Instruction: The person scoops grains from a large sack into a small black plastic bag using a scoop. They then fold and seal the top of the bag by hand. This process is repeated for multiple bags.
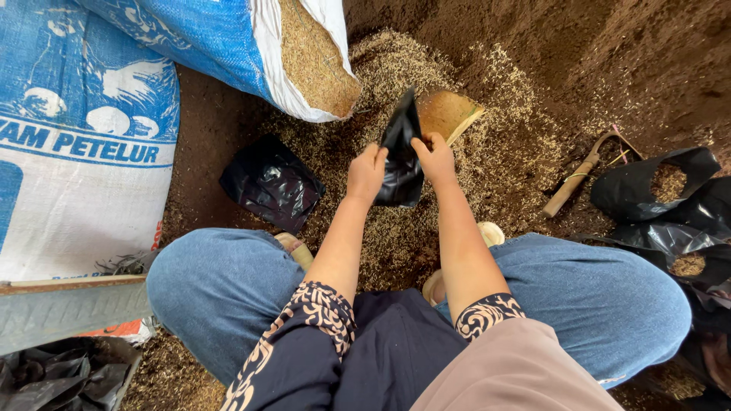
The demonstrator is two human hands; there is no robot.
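Observation:
I sit on the ground with both knees up in blue jeans. My left hand (367, 172) and my right hand (435, 157) both grip a small black plastic bag (401, 156), holding it upright between them above a heap of pale husks (495, 144). Just behind the bag a tan, curved scoop-like piece (449, 113) lies on the husks.
A large blue-and-white woven sack (251, 46), open and full of husks, leans at the top. Another printed sack (76, 152) stands at left. A pile of black bags (270, 181) lies near my left knee. Filled black bags (670, 190) and a wooden-handled tool (575, 183) are at right.

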